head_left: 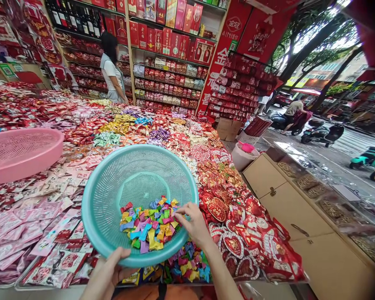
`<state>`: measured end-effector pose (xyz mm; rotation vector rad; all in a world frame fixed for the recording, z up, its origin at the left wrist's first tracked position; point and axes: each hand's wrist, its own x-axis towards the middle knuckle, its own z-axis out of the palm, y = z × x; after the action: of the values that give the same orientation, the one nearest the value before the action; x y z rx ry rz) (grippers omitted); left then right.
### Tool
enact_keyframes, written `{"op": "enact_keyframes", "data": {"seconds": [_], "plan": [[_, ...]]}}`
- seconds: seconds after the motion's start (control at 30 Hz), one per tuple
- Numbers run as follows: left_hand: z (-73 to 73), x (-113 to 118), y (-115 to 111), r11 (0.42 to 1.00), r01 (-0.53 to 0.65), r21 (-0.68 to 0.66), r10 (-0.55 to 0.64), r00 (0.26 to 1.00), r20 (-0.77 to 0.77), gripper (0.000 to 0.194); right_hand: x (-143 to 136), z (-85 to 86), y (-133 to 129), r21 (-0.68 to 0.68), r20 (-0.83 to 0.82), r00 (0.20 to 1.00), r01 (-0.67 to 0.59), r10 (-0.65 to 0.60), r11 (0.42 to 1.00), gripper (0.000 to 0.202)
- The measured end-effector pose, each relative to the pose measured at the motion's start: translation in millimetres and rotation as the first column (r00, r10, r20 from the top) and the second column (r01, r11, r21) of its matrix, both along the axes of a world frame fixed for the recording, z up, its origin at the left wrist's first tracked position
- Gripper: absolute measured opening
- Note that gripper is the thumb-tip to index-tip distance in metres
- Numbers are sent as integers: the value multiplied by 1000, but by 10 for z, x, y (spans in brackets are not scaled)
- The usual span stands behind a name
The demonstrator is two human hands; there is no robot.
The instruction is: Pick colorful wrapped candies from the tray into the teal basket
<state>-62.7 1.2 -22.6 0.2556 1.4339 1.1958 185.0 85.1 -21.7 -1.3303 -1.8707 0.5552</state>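
A round teal basket (103,171) is tilted over the candy display, with small colourful wrapped candies (151,227) gathered in its lower part. My left hand (108,268) grips the basket's near rim, thumb on top and fingers underneath. Over the right side of the basket is my right hand (192,223), its fingertips pinched together at the edge of the candies; whatever they hold is too small to make out. More of the same small candies (190,264) lie below the basket's near right rim.
A pink basket (54,146) rests at the left. Red heart-patterned packets (234,246) lie right of the teal basket. Beyond the display a person (112,71) stands by the shelves. Tan cabinets (300,221) and a white bucket (242,158) stand at the right.
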Motion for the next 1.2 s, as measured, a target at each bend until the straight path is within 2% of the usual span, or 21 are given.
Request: {"op": "enact_keyframes", "data": {"seconds": [0.1, 0.2, 0.27, 0.37, 0.47, 0.57, 0.7, 0.8, 0.93, 1.07, 1.2], "plan": [[31, 14, 19, 1000, -14, -3, 14, 1000, 7, 18, 132, -13, -59, 4, -51, 998, 30, -30, 1000, 21], [115, 35, 40, 1000, -11, 8, 11, 1000, -15, 15, 390, -83, -104, 4, -70, 989, 131, -131, 991, 22], [176, 44, 53, 1000, -3, 18, 4, 999, -33, 13, 578, -188, -141, -32, -20, 980, 195, -196, 980, 21], [227, 43, 69, 1000, 1, 28, 1, 999, -47, 13, 803, -421, -229, -146, 147, 959, 262, -241, 954, 16], [202, 26, 74, 1000, 8, 29, -6, 998, -55, 13, 921, -656, -343, -311, 350, 918, 300, -185, 902, 11], [133, 3, 70, 1000, 5, 26, -4, 998, -65, 11, 960, -790, -434, -449, 440, 894, 300, -84, 842, 15], [55, -17, 64, 1000, -7, 21, 8, 998, -55, 14, 967, -815, -470, -532, 446, 895, 262, 4, 806, 19], [44, -7, 60, 1000, 8, 7, -8, 999, -46, 12, 968, -817, -462, -536, 428, 904, 248, 7, 807, 22], [99, 32, 56, 1000, 0, 6, 0, 999, -45, 9, 962, -862, -444, -512, 397, 918, 232, -11, 827, 25], [178, 66, 58, 1000, -21, -21, 20, 1000, -21, 11, 945, -893, -427, -532, 373, 928, 218, -5, 818, 24], [188, 44, 54, 999, -40, 1, 40, 999, -28, 14, 947, -900, -416, -509, 363, 932, 207, -10, 835, 22]]}}
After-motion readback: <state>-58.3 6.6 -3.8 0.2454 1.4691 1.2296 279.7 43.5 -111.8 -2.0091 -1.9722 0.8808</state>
